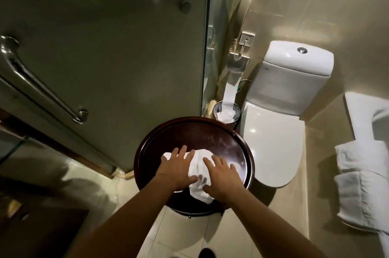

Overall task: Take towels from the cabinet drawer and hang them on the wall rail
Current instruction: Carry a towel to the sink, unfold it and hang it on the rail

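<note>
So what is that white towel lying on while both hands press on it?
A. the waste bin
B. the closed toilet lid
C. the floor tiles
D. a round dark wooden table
D: the white towel lies on the round dark table, under the left hand and right hand.

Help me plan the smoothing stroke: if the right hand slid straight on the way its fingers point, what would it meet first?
Probably bare tabletop: the right hand lies flat on the white towel, fingers pointing away, then the raised rim of the round table.
</note>
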A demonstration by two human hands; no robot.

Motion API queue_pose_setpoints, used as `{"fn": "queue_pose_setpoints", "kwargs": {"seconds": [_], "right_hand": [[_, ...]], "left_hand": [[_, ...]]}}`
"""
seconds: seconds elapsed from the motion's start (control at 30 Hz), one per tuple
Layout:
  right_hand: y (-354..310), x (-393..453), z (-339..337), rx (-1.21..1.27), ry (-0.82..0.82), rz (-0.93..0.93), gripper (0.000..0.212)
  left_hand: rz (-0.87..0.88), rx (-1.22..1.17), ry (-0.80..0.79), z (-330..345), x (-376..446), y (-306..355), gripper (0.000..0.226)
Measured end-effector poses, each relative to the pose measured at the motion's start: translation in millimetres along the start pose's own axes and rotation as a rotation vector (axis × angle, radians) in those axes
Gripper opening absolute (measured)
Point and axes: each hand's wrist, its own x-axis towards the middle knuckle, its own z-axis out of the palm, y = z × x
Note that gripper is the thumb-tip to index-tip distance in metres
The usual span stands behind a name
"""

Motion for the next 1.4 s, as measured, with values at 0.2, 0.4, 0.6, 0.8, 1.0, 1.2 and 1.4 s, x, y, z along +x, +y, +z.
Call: {"fn": "queue_pose_setpoints", "kwargs": {"seconds": [0.2,0.4,0.6,0.8,1.0,1.2,1.4], "right_hand": [[25,62,51,0.065,-0.132,0.066,0.1],[40,114,108,-0.023,-0.219,0.074,0.118],[44,137,152,0.032,-0.234,0.137,0.13],[43,148,168,0.165,-0.108,0.185,0.117],[37,143,145,0.283,-0.014,0.217,0.082],[24,138,97,0.257,-0.018,0.148,0.086],[-16,127,31,0.199,0.013,0.019,0.091]], "left_hand": [[0.025,0.008,-0.082,51,64,-19,0.098],[0.03,0.019,-0.19,112,124,-44,0.125],[0.023,-0.056,-0.228,158,164,-40,0.124],[0.004,0.032,-0.07,172,179,-42,0.09],[0.012,-0.026,-0.056,152,176,-46,0.075],[-0.014,-0.04,-0.037,104,148,-53,0.103],[-0.061,-0.232,0.132,52,93,-82,0.09]]}}
